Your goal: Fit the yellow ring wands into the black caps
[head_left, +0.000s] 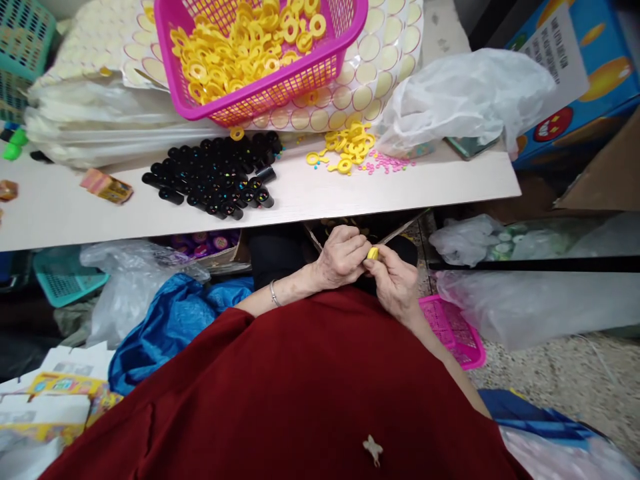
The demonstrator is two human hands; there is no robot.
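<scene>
Over my lap, just below the table's front edge, my two hands meet. My right hand (397,279) pinches a small yellow plastic piece (373,253) between thumb and fingertips. My left hand (343,259) is curled closed right beside it, and whatever lies inside its fingers is hidden. On the table ahead, a cluster of small black tubes (210,170) lies to the left, with coloured bits at several open ends. A small pile of yellow ring-shaped caps (350,143) sits to the right, beside scattered pink beads (387,162).
A pink basket (260,100) full of yellow rings stands on sheets of round stickers (367,100). A white plastic bag (465,93) lies at the table's right, by a blue carton (595,87). Below are an open box (400,228) and a pink basket (453,333) on the floor.
</scene>
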